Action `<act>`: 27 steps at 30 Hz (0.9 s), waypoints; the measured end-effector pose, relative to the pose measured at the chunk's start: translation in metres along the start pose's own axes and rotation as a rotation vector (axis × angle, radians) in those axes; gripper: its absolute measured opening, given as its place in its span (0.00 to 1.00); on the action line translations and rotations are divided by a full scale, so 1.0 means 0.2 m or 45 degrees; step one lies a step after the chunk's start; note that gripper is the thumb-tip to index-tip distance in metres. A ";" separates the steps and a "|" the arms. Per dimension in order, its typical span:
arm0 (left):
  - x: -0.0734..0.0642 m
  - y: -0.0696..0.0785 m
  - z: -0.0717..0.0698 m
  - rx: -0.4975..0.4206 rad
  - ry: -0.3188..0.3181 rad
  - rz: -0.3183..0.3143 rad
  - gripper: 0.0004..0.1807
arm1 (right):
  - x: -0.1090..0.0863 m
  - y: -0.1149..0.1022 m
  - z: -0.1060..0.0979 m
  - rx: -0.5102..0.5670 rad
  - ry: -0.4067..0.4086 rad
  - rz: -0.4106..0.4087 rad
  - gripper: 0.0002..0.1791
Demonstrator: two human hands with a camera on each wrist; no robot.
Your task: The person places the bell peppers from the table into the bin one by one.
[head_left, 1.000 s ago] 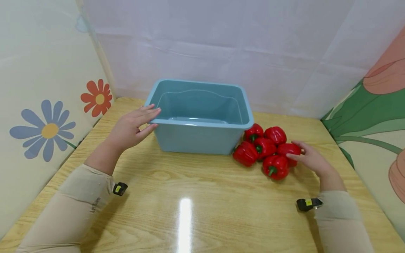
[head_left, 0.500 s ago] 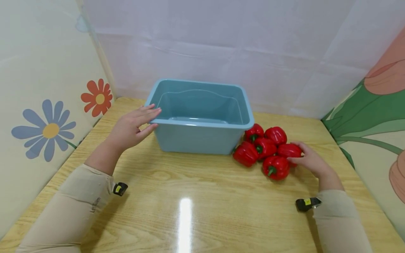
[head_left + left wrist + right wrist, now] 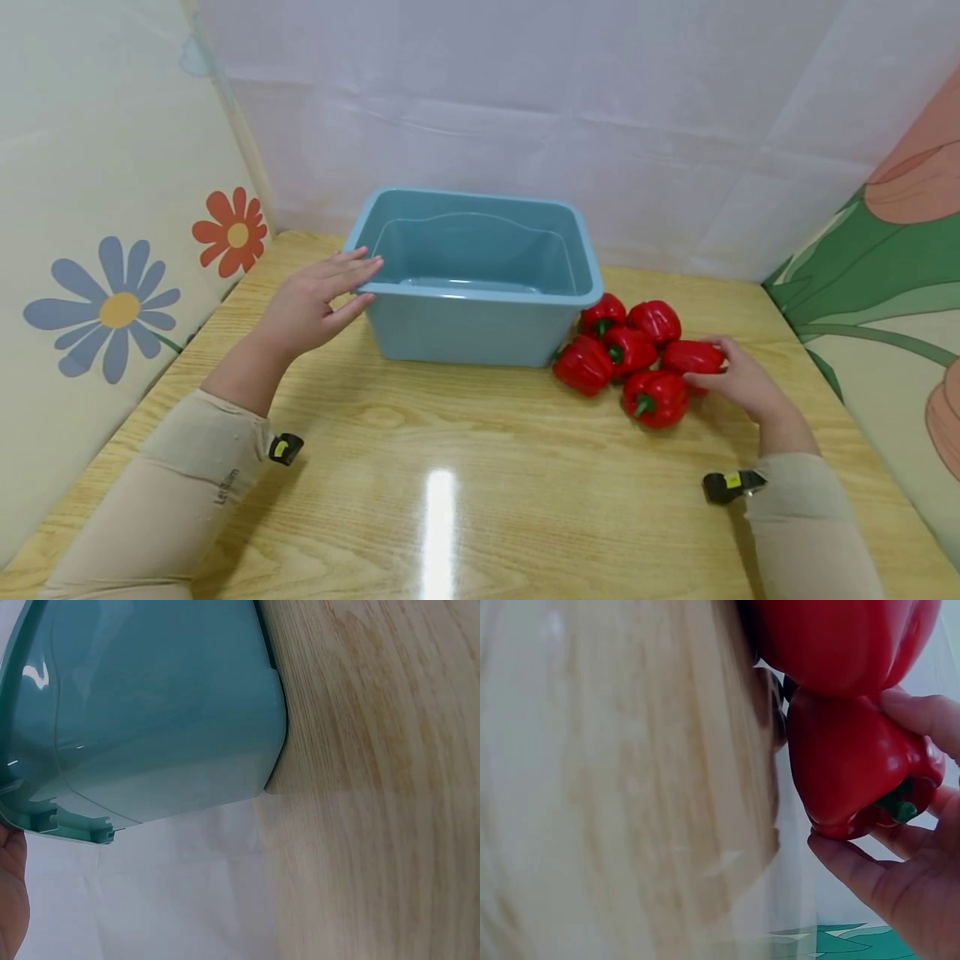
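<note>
A blue plastic bin stands at the back of the wooden table. My left hand rests on the bin's left front corner with its fingers fairly straight over the rim. On the right, my right hand grips the rightmost red bell pepper of a cluster. The right wrist view shows thumb and fingers on opposite sides of that pepper, its green stem toward the palm. A neighbouring red bell pepper sits just to its left, stem facing me.
More red bell peppers crowd between the bin's right front corner and my right hand, some touching each other. Behind the bin hangs a white sheet. Flower-printed panels stand along both sides of the wooden table.
My right hand has closed around the rightmost pepper, which has tilted and shifted slightly to the right. The left hand and the bin have stayed in place.
</note>
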State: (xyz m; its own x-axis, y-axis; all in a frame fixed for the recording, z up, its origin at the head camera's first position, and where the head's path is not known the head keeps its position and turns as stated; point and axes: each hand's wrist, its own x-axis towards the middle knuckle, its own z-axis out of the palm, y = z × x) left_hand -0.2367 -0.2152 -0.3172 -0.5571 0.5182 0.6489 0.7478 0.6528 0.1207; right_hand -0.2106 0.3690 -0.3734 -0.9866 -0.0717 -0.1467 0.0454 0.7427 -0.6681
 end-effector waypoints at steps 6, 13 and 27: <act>0.00 0.00 0.00 -0.014 0.012 -0.001 0.32 | -0.01 0.00 -0.03 -0.012 0.026 0.022 0.44; 0.00 0.00 0.00 -0.011 0.016 0.008 0.33 | -0.02 -0.03 -0.06 -0.013 0.052 0.019 0.42; 0.01 0.02 -0.02 -0.009 -0.016 -0.019 0.31 | -0.03 -0.11 -0.11 0.033 0.084 -0.047 0.40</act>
State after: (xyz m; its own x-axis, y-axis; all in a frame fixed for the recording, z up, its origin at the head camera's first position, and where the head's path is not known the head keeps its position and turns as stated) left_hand -0.2337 -0.2139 -0.3133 -0.5723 0.5155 0.6378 0.7422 0.6563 0.1356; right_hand -0.2089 0.3667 -0.3414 -0.9958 -0.0541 -0.0739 0.0120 0.7230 -0.6908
